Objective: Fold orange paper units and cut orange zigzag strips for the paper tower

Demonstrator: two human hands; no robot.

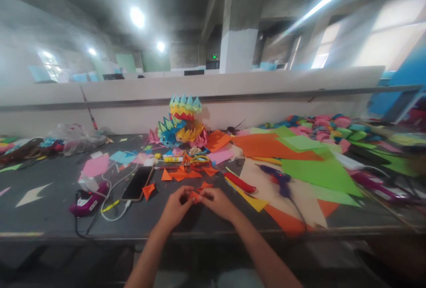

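Note:
Between the fingertips of my left hand (177,206) and my right hand (218,201) is a small folded piece of orange paper (195,197). Both hands are closed in a pinch on it, just above the dark table (146,223). Another folded orange paper (204,185) lies right behind my fingers. To the left, an orange paper triangle (148,191) rests against a black phone (138,183). More orange pieces (181,173) lie beyond my hands, near a yellow glue stick (173,159). My fingers hide part of the held paper.
A colourful folded-paper model (183,124) stands at the back. On the right lie a red cutter-like tool (240,182), a glue gun (278,177) with its cord, and green sheets (319,175). A purple power strip (88,200) and white cable (111,219) lie left.

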